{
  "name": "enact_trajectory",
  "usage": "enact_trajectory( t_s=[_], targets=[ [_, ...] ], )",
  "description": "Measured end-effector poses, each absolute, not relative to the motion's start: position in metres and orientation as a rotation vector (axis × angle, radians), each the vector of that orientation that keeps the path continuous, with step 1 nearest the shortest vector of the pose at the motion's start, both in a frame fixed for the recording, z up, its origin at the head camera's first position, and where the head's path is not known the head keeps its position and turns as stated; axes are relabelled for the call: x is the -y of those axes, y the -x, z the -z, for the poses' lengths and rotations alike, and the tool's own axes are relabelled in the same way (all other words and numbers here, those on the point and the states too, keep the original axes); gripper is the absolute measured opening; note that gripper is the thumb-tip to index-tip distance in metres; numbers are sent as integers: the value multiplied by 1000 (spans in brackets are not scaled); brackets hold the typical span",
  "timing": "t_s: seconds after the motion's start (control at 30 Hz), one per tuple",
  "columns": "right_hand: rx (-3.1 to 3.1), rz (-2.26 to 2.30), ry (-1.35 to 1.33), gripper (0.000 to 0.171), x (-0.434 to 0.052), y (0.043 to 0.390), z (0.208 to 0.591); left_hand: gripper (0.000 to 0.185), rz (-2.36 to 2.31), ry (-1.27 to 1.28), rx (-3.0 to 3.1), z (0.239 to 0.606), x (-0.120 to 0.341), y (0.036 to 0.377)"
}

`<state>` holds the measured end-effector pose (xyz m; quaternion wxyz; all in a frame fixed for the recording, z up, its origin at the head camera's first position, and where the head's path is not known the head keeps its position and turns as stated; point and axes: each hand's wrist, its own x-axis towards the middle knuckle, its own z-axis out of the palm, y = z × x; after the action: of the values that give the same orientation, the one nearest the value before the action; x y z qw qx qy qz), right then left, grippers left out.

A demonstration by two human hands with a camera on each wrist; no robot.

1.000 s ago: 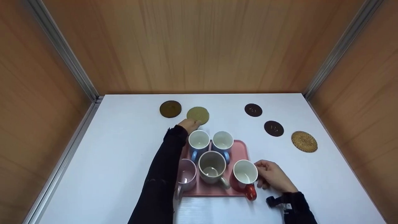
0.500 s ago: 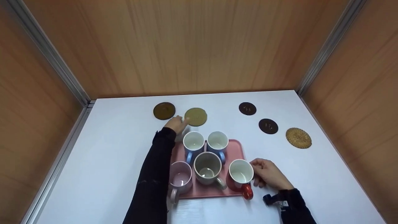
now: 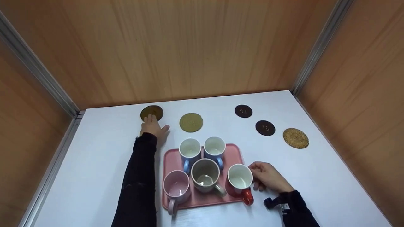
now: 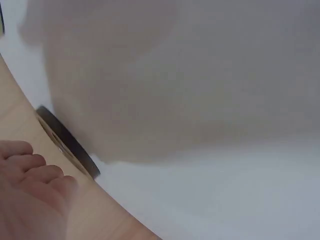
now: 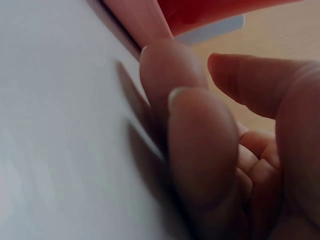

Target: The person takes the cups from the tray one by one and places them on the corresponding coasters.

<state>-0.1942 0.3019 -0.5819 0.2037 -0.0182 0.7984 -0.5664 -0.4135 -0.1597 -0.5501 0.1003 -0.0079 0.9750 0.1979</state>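
Observation:
My left hand point(image 3: 153, 126) reaches with spread fingers to the round brown coaster point(image 3: 151, 110) at the back left; its fingertips overlap the near edge in the head view. In the left wrist view, the fingers point(image 4: 37, 172) are beside the dark-rimmed coaster point(image 4: 68, 142); contact cannot be told. Loosely bent, my right hand point(image 3: 271, 177) rests beside the red mug point(image 3: 240, 177) and the right edge of the pink tray point(image 3: 235, 153). The right wrist view has a fingertip point(image 5: 170, 70) against the tray point(image 5: 142, 22), with the thumb point(image 5: 250, 80) apart from it.
On the tray stand two blue mugs point(image 3: 190, 148), a grey mug point(image 3: 205, 175) and a pink mug point(image 3: 176, 186). A green coaster point(image 3: 191, 122) lies behind the tray. Two dark coasters point(image 3: 243, 111) and a woven coaster point(image 3: 296, 138) lie right. Wooden walls point(image 3: 189, 53) enclose the table.
My left hand has left the green coaster and moved left to the brown one, its fingers spreading. My right hand stays beside the red mug. The head view has shifted and tilted.

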Motion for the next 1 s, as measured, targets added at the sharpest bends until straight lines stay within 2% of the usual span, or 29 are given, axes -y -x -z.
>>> enact_trajectory(
  t_s=[0.17,0.4,0.67,1.0],
  targets=[
    [-2217,1539,72,48,-295,194,583,92,-559,52,-2821,567,187,403],
    [-2226,1550,49,45,-300,193,581,74,-400,-121,-2949,549,168,378],
    [-2191,1577,58,42,-303,194,585,69,-359,-177,-2969,547,150,341],
    [-2173,1607,80,43,-302,194,583,69,-483,-241,-2985,553,154,321]
  ],
)
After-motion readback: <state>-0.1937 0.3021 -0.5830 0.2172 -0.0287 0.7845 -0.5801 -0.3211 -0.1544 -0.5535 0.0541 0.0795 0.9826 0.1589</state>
